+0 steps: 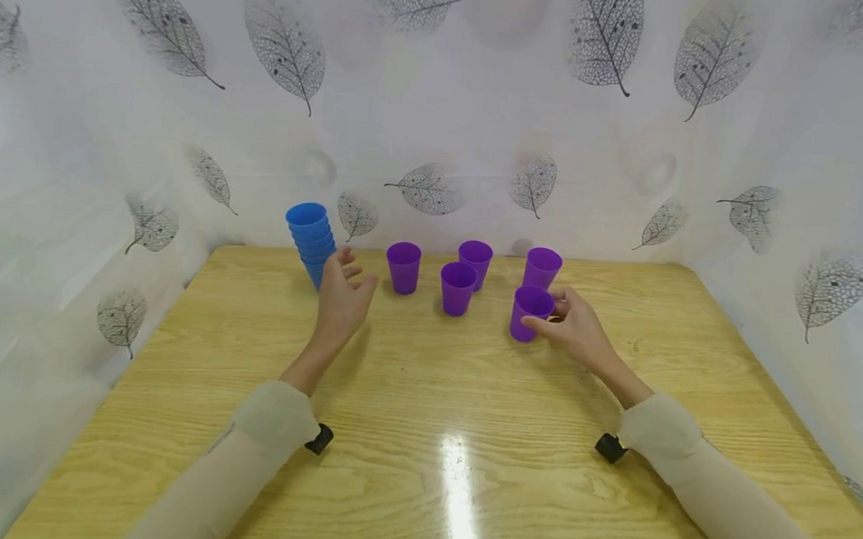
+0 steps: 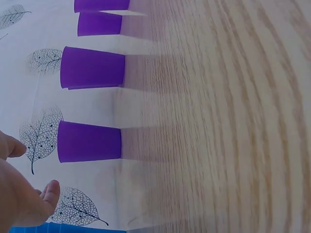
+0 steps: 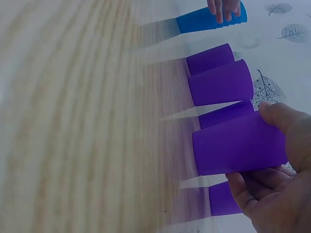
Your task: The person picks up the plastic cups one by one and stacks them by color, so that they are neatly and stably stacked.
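From the head camera, the right hand point(image 1: 575, 326) grips the nearest purple cup point(image 1: 530, 313), thumb on its near side and fingers curled round the far side; the cup stands upright on the wooden table point(image 1: 426, 428), toward two o'clock from the table's middle. Just beyond it, at one o'clock, stands another purple cup point(image 1: 542, 267). Three more purple cups stand to the left, at about ten and eleven o'clock from the held one: one point(image 1: 458, 288), one behind it point(image 1: 475, 262), and the leftmost point(image 1: 403, 267). The left hand point(image 1: 342, 298) is lifted with its fingers loosely spread, holding nothing, just beside a stack of blue cups point(image 1: 311, 240) that stands at ten o'clock from it; whether it touches the stack I cannot tell.

In the left wrist view, the left hand's fingertips point(image 2: 48, 191) sit at eight o'clock, apart and empty. A blue rim point(image 2: 63, 228) shows at the bottom edge, and the purple cups line up from nine toward twelve o'clock, the closest point(image 2: 89, 141) just past the fingers.

In the right wrist view, the right hand's thumb and fingers point(image 3: 272, 184) clamp the held purple cup point(image 3: 238, 143) at four o'clock. The other purple cups stand beyond, and the blue stack point(image 3: 204, 19) lies at one o'clock with the left hand's fingertips point(image 3: 223, 7) against it.
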Demonstrator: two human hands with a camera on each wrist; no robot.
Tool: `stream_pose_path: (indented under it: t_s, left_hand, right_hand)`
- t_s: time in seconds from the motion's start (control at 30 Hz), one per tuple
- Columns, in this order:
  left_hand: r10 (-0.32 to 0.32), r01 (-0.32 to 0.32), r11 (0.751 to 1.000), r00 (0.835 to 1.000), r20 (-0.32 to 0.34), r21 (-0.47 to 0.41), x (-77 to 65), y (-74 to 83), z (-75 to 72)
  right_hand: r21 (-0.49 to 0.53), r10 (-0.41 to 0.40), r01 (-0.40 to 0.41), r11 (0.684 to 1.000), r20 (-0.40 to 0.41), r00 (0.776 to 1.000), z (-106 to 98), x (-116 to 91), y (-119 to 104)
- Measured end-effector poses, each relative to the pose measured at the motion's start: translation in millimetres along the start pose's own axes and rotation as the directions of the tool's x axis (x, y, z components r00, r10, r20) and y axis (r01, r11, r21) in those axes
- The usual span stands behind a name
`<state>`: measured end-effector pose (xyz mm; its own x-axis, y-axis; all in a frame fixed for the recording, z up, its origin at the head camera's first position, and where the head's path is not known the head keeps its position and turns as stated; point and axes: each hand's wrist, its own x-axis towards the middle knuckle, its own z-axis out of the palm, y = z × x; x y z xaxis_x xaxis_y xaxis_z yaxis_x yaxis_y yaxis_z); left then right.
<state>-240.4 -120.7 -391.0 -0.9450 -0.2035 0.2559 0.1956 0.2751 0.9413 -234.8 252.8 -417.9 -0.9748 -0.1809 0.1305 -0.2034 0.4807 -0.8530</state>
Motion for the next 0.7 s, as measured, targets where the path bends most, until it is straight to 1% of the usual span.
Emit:
stream_pose_path:
  t_s: [0.1, 0.27, 0.37, 0.5, 0.7]
  left_hand:
    - [-0.015, 0.015, 1.000, 1.000, 0.025, 0.009, 3.3, -2.4, 3.3]
    - [-0.031, 0.030, 0.999, 0.998, 0.052, 0.024, 7.5, -2.8, 9.1]
    - [-0.043, 0.040, 0.998, 0.997, 0.058, 0.046, 9.7, -2.3, 12.6]
    - [-0.051, 0.047, 0.996, 0.997, 0.061, 0.076, 14.8, -3.9, 16.6]
    - [-0.070, 0.062, 0.991, 0.995, 0.065, 0.117, 24.3, -8.2, 22.4]
  right_hand:
    - [0.030, -0.019, 0.018, 0.999, 0.015, 1.000, 1, -5, -1]
    - [0.035, -0.050, 0.049, 0.998, 0.028, 0.998, 4, -15, -4]
    - [0.047, -0.062, 0.060, 0.997, 0.040, 0.997, 7, -21, -6]
    - [0.034, -0.075, 0.074, 0.997, 0.048, 0.996, 11, -28, -8]
    - [0.033, -0.101, 0.099, 0.995, 0.077, 0.992, 17, -36, -10]
